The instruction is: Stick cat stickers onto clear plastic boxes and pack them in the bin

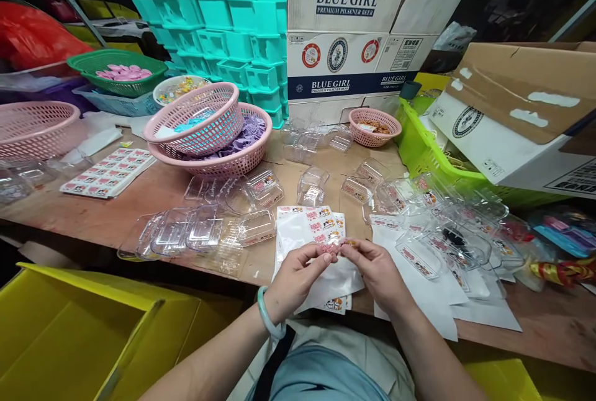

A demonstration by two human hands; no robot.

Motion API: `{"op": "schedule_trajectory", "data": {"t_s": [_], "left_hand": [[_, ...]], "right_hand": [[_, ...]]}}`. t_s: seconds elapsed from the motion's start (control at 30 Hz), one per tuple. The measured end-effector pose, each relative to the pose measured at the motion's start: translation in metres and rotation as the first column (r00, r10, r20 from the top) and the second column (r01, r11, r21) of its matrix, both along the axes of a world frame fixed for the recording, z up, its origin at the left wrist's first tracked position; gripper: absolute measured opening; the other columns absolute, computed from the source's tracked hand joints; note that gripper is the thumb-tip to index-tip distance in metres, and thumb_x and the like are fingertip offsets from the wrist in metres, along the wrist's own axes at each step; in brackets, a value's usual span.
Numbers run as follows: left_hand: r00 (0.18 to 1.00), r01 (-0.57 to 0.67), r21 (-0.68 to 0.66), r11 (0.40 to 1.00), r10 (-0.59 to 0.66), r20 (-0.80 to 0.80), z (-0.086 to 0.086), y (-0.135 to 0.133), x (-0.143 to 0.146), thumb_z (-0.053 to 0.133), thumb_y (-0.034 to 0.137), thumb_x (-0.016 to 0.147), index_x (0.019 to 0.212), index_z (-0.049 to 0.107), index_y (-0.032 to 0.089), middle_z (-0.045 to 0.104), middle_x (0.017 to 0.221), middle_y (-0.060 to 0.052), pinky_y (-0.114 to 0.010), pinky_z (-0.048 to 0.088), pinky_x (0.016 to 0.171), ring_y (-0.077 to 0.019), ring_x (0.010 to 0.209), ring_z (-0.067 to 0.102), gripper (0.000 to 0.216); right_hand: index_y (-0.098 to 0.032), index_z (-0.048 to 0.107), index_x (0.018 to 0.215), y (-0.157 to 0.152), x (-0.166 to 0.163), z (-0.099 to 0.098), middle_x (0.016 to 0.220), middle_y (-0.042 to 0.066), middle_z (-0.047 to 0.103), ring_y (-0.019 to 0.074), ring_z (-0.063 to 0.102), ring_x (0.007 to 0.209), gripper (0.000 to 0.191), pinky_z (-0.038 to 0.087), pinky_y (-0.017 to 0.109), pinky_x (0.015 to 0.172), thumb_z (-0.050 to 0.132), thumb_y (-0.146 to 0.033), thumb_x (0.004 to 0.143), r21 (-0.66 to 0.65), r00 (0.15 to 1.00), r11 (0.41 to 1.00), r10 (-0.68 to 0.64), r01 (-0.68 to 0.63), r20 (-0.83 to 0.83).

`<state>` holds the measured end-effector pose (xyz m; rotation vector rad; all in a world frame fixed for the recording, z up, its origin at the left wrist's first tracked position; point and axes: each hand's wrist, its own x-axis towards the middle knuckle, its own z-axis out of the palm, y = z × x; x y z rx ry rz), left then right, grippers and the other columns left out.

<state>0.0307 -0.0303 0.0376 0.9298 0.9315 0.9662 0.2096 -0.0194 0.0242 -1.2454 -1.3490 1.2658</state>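
Note:
Just above the sticker sheet, my left hand pinches one end of a small sticker with pink print. The fingertips of my right hand are closed on its other end, at the orange cat picture. The sheet has rows of cat stickers and bare white backing, and lies before me on the table. Just beyond it stands a clear plastic case. To the left, a clear case carries a sticker along its side, beside a row of clear cases.
Stickered clear cases crowd the right, over white backing sheets. Pink baskets hold purple and blue pieces. A stack of sticker sheets lies left. Turquoise crates and a beer carton stand behind.

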Motion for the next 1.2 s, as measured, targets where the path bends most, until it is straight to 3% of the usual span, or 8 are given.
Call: {"op": "schedule_trajectory", "data": {"t_s": [0.17,0.27,0.4,0.6,0.73,0.9,1.0,1.2], "left_hand": [[0.968,-0.249,-0.122,0.961,0.252,0.011,-0.011,0.022,-0.004,0.072,0.039,0.075,0.100,0.071,0.017,0.067,0.107,-0.009,-0.030,0.048,0.084,-0.0190,0.093,0.061,0.033],[0.925,-0.340,-0.151,0.928,0.359,0.123,-0.015,0.034,0.001,0.072,0.033,0.075,0.103,0.067,0.019,0.061,0.117,-0.007,-0.029,0.048,0.086,-0.0172,0.100,0.059,0.032],[0.886,-0.305,-0.259,0.917,0.372,0.277,-0.015,0.042,0.012,0.071,0.034,0.077,0.106,0.061,0.018,0.060,0.115,-0.009,-0.031,0.051,0.084,-0.0162,0.094,0.061,0.035],[0.788,-0.242,-0.447,0.861,0.443,0.427,-0.007,0.057,0.003,0.061,0.059,0.079,0.120,0.044,0.024,0.060,0.116,-0.013,-0.037,0.051,0.090,-0.0212,0.098,0.065,0.056],[0.802,-0.162,-0.388,0.907,0.350,0.484,-0.006,0.070,-0.007,0.064,0.051,0.080,0.122,0.046,0.021,0.064,0.103,-0.011,-0.036,0.052,0.089,-0.0211,0.092,0.067,0.054],[0.870,-0.355,-0.242,0.903,0.414,0.268,-0.016,0.073,-0.013,0.072,0.034,0.075,0.140,0.034,0.023,0.066,0.106,-0.008,-0.035,0.051,0.088,-0.0176,0.085,0.068,0.076],[0.937,-0.323,-0.122,0.939,0.335,0.098,-0.020,0.071,-0.013,0.078,0.032,0.068,0.150,0.016,0.021,0.068,0.094,-0.007,-0.036,0.048,0.089,-0.0190,0.088,0.067,0.103],[0.988,-0.124,0.012,0.992,0.122,0.090,-0.016,0.057,-0.015,0.079,0.029,0.069,0.151,0.011,0.019,0.070,0.096,-0.009,-0.039,0.045,0.093,-0.0224,0.098,0.065,0.107]], "right_hand": [[-0.023,0.068,0.106,0.054,-0.003,0.007,0.111,0.007,0.069,0.0246,0.062,0.105,0.026,0.046,0.045,0.098,0.064,-0.038,0.084,0.392,0.929,0.866,-0.364,0.311,0.067],[-0.027,0.054,0.130,0.095,-0.028,0.013,0.136,0.007,0.055,0.0295,0.041,0.133,0.052,0.028,0.054,0.112,0.068,-0.024,0.080,0.673,0.845,0.737,-0.321,-0.061,0.428],[-0.030,0.047,0.137,0.144,-0.064,0.011,0.116,0.006,0.066,0.0256,0.051,0.121,0.056,0.033,0.050,0.108,0.048,-0.005,0.087,0.642,0.681,0.652,-0.255,-0.403,0.686],[-0.025,0.036,0.141,0.148,-0.066,0.000,0.101,0.006,0.065,0.0196,0.060,0.095,0.052,0.049,0.036,0.089,0.044,-0.014,0.091,0.763,0.875,0.640,-0.417,0.089,0.247],[-0.025,0.038,0.136,0.117,-0.052,-0.013,0.101,0.006,0.064,0.0179,0.061,0.093,0.050,0.050,0.037,0.089,0.050,-0.015,0.088,0.720,0.906,0.670,-0.398,0.183,0.141],[-0.025,0.032,0.134,0.095,-0.025,-0.016,0.124,0.011,0.060,0.0205,0.057,0.115,0.054,0.048,0.042,0.097,0.058,-0.026,0.085,0.480,0.990,0.876,-0.024,-0.045,0.137],[-0.026,0.034,0.131,0.094,-0.016,-0.004,0.134,0.012,0.055,0.0225,0.054,0.123,0.054,0.047,0.043,0.098,0.060,-0.038,0.085,0.298,1.000,0.954,0.009,-0.013,0.016],[-0.023,0.030,0.141,0.123,-0.012,0.001,0.107,0.012,0.067,0.0247,0.068,0.089,0.079,0.057,0.040,0.072,0.068,-0.050,0.076,-0.110,0.989,0.986,0.116,-0.126,-0.090]]}}
